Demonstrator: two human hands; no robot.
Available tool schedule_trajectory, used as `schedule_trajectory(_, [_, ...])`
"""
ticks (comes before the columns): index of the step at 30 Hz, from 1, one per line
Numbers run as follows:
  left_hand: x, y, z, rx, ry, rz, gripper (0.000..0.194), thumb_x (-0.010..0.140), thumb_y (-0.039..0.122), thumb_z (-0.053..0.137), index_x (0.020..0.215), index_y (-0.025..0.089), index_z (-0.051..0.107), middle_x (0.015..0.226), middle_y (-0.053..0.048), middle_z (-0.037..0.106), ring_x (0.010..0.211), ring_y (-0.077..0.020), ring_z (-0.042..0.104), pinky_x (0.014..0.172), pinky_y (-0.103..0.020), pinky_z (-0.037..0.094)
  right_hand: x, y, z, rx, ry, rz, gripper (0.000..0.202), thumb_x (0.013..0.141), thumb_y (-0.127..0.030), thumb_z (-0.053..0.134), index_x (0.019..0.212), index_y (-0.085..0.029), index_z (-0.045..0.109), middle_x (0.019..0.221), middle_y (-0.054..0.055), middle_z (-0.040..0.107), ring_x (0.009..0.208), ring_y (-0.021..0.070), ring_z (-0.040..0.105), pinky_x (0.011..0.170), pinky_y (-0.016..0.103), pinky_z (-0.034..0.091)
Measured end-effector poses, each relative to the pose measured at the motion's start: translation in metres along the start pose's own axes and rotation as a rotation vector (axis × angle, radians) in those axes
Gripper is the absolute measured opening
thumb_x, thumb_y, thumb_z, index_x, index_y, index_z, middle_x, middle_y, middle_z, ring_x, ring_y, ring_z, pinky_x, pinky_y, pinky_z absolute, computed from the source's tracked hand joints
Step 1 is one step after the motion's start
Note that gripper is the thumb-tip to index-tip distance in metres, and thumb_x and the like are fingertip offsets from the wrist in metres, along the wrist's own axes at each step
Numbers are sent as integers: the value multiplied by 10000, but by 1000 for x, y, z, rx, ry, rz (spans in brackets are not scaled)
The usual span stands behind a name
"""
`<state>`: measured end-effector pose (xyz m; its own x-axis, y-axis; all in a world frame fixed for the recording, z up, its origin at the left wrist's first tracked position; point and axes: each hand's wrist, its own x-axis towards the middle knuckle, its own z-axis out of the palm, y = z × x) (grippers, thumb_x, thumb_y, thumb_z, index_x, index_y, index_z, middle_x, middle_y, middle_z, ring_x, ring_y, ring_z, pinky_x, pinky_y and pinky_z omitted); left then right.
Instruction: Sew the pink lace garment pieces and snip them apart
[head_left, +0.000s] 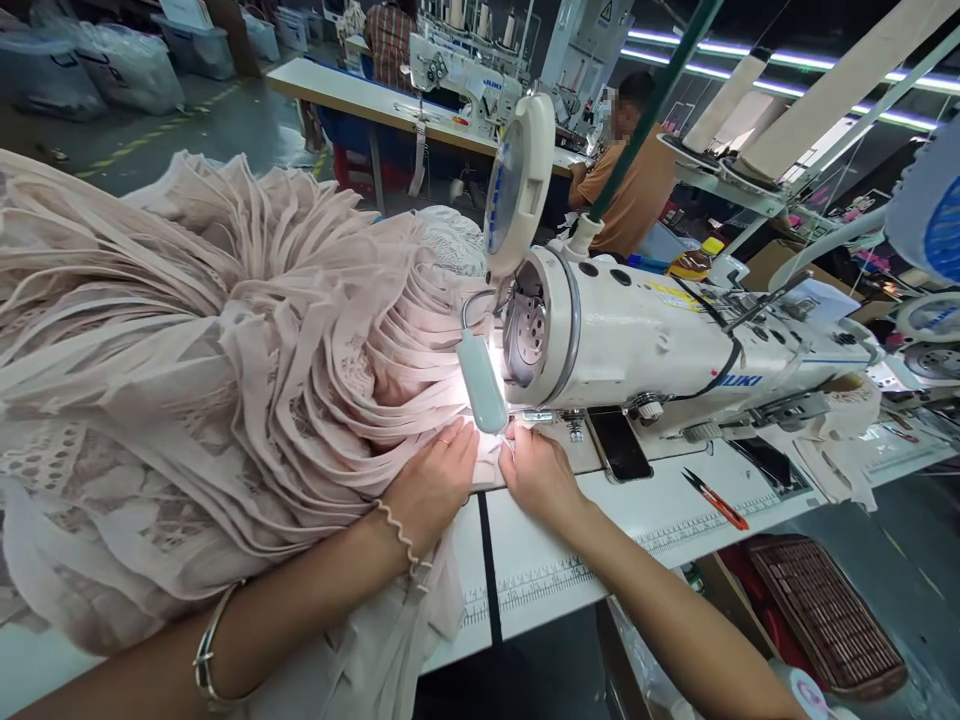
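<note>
A white JUKI sewing machine (622, 325) stands in front of me, and a small grey-green lamp (484, 385) lights its needle area. My left hand (439, 470) presses its closed fingers onto pale pink fabric (487, 470) just left of the needle area. On the other side, my right hand (541, 470) is closed, pinching the edge of the same fabric with thumb and fingers. The needle and presser foot are hidden behind the lamp. A large gathered heap of pale pink lace garments (292, 330) lies against my left hand and forearm.
Right of my right hand lie a black phone (621, 445) and red-handled thread snips (715, 498) on the white table (555, 585), which has a printed ruler. Thread cones (724, 105) stand above. A person (637, 190) sits beyond the machine. A brown woven seat (825, 610) is below right.
</note>
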<state>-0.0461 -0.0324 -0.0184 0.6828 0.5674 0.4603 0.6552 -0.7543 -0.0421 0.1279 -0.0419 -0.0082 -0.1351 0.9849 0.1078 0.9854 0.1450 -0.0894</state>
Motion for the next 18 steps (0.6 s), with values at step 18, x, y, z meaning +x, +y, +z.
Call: schedule_trajectory(18, [-3,21,-3,107,-91,124,426,911,18,350,1301,7,520,1317,-192,595,1282,-293,518,1061,-429,446,-7,10,-8,311,-50,23,161,945,-221,387,938,-202,547,728,7,656,653,175,583,601,265,360])
